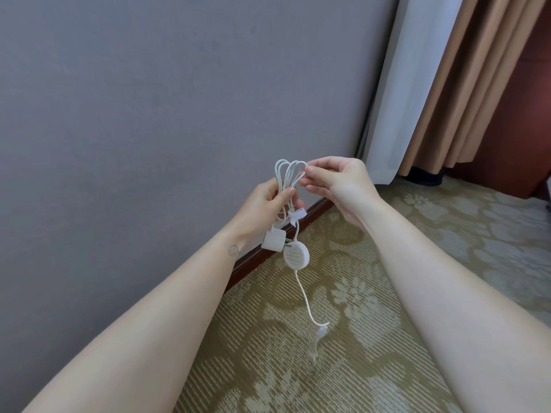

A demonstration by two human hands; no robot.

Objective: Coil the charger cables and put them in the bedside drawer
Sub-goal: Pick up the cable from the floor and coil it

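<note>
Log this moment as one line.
stage: coiling | left hand: grips cable loops | right hand: pinches same loops | tail: hanging | drawer: unseen

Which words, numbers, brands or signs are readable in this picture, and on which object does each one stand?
No word or number can be read here.
round white disc on the charger cable: faint grey lines of print, too blurred to read.
left forearm: a small drawn circle, perhaps a smiley sign; no letters.
white plug: no marking visible.
</note>
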